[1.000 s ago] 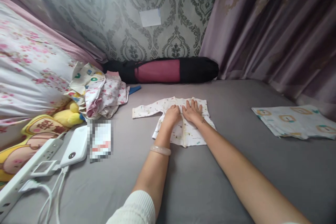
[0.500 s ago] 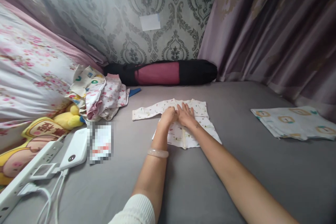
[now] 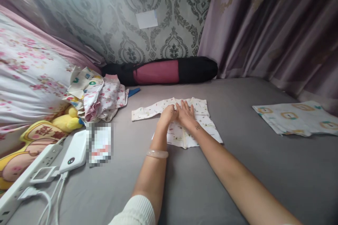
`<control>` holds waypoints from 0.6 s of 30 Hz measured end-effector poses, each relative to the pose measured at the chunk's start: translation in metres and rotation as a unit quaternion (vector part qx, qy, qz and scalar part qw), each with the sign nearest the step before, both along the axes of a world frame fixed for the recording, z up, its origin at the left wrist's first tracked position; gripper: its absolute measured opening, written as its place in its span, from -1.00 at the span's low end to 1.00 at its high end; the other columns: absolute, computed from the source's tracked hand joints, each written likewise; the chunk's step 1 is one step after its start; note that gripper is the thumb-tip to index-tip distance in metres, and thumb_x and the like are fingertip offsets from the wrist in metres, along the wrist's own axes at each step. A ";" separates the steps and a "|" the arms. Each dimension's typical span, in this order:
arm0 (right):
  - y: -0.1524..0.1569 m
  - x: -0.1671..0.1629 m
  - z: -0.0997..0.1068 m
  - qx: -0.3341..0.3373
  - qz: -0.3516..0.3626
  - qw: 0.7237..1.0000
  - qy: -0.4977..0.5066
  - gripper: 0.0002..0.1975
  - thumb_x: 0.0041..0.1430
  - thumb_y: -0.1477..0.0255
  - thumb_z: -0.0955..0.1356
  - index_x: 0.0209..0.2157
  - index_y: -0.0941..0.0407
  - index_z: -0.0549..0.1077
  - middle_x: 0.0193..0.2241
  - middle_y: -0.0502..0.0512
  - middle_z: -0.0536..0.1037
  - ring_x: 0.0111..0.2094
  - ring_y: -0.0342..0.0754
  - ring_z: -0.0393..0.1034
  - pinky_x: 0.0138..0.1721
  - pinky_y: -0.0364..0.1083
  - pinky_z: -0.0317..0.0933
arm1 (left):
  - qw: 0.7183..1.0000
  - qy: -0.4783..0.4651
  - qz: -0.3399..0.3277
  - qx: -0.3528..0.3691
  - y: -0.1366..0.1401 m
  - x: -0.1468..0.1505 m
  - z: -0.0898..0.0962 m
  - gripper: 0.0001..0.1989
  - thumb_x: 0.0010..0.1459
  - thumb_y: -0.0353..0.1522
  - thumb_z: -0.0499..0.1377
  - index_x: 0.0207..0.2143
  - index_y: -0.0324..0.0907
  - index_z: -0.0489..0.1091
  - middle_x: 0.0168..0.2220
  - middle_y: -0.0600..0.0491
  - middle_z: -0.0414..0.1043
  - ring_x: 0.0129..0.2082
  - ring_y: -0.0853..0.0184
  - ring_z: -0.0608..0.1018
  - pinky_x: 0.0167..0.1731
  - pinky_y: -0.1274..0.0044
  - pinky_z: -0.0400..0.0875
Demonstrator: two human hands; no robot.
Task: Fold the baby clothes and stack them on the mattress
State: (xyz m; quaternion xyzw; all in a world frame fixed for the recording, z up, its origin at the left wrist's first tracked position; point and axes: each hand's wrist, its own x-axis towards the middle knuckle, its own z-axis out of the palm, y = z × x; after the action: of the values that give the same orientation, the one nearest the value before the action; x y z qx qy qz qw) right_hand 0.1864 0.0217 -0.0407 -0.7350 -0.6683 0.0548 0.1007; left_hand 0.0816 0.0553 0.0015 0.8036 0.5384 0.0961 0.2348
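Note:
A small white printed baby top (image 3: 148, 111) lies spread on the grey sheet, its left sleeve stretched out to the side. The right sleeve appears folded in over the body of the garment. My left hand (image 3: 168, 115), with a pale bangle on the wrist, is curled closed at the top's middle, its fingertips partly hidden against the cloth. Right beside it, my right hand (image 3: 186, 114) rests flat on the chest part, fingers apart. Both hands meet near the front placket, which runs down to the hem.
A folded cloth with orange prints (image 3: 293, 116) lies at the right. Heaped baby clothes (image 3: 105, 95) sit at the left, near a yellow plush toy (image 3: 68, 119), a white power bank (image 3: 74, 150) and a power strip (image 3: 29, 177). A black and red long bag (image 3: 158, 71) lines the wall.
The view has shifted slightly. Both hands stay at nearly the same place on the baby top, and the garment looks unchanged.

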 end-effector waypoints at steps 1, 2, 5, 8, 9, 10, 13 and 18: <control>-0.001 -0.002 0.000 0.003 0.013 1.000 -0.003 -0.42 0.32 0.32 0.09 0.33 0.17 0.02 0.37 0.26 -0.12 0.36 0.16 -0.35 0.27 0.24 -0.41 | 1.000 -0.008 0.008 0.004 0.001 0.000 0.000 -0.74 0.17 -0.45 -0.04 -0.17 -0.25 0.38 -0.11 -0.20 0.49 -0.11 0.19 0.52 -0.17 0.48 0.36; -0.001 -0.003 -0.001 0.000 0.025 1.000 -0.005 -0.40 0.31 0.33 0.10 0.34 0.20 0.01 0.37 0.24 -0.11 0.37 0.14 -0.35 0.28 0.22 -0.42 | 1.000 -0.014 0.015 0.008 0.002 -0.001 -0.001 -0.74 0.15 -0.47 -0.04 -0.17 -0.25 0.38 -0.10 -0.20 0.49 -0.10 0.19 0.52 -0.16 0.48 0.35; -0.002 -0.009 -0.002 -0.031 0.032 0.999 -0.004 -0.37 0.28 0.36 0.09 0.34 0.26 -0.03 0.36 0.19 -0.08 0.36 0.09 -0.31 0.31 0.15 -0.41 | 0.999 -0.026 0.029 0.014 0.003 -0.001 -0.005 -0.71 0.11 -0.51 -0.05 -0.15 -0.23 0.37 -0.10 -0.19 0.49 -0.06 0.19 0.51 -0.12 0.47 0.35; -0.004 -0.011 0.000 -0.046 0.031 0.998 0.005 -0.35 0.27 0.36 0.09 0.35 0.30 -0.06 0.36 0.19 -0.07 0.36 0.09 -0.29 0.31 0.15 -0.39 | 0.999 -0.040 0.035 0.011 0.004 -0.001 -0.008 -0.65 0.12 -0.52 -0.06 -0.06 -0.24 0.34 -0.03 -0.22 0.46 0.01 0.17 0.48 -0.07 0.45 0.33; -0.005 -0.010 0.002 -0.046 0.036 0.998 0.012 -0.34 0.27 0.36 0.09 0.34 0.32 -0.06 0.36 0.20 -0.07 0.36 0.09 -0.29 0.31 0.15 -0.39 | 0.998 -0.045 0.038 0.008 0.003 0.000 -0.009 -0.62 0.13 -0.52 -0.06 -0.02 -0.24 0.32 0.00 -0.22 0.45 0.04 0.17 0.47 -0.05 0.45 0.32; -0.005 -0.009 0.005 -0.048 0.041 0.998 0.021 -0.34 0.27 0.37 0.10 0.34 0.33 -0.06 0.36 0.21 -0.07 0.36 0.09 -0.29 0.31 0.16 -0.39 | 0.998 -0.051 0.041 0.007 0.003 0.001 -0.009 -0.60 0.14 -0.52 -0.06 0.02 -0.25 0.30 0.02 -0.23 0.43 0.06 0.17 0.45 -0.03 0.45 0.32; -0.004 -0.002 0.013 -0.059 0.059 0.995 0.061 -0.37 0.27 0.39 0.11 0.33 0.31 -0.01 0.35 0.21 -0.02 0.36 0.09 -0.25 0.30 0.18 -0.38 | 0.997 -0.061 0.049 0.003 0.001 0.004 -0.009 -0.58 0.16 -0.50 -0.06 0.08 -0.25 0.26 0.03 -0.22 0.43 0.09 0.17 0.44 0.01 0.44 0.31; 0.009 0.021 0.023 -0.034 0.031 0.990 0.134 -0.47 0.29 0.48 0.03 0.26 0.19 0.18 0.25 0.16 0.24 0.26 -0.02 0.07 0.28 0.05 -0.19 | 0.997 -0.057 0.039 0.025 0.000 0.010 -0.015 -0.51 0.16 -0.51 -0.05 0.16 -0.28 0.20 0.07 -0.20 0.41 0.08 0.18 0.45 0.03 0.43 0.32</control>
State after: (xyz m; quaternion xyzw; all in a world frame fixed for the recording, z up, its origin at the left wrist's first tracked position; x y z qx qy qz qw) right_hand 0.2076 0.0304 -0.0176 -0.7030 -0.6690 0.1788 0.1622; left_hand 0.0913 0.0555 -0.0136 0.7811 0.5522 0.1641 0.2408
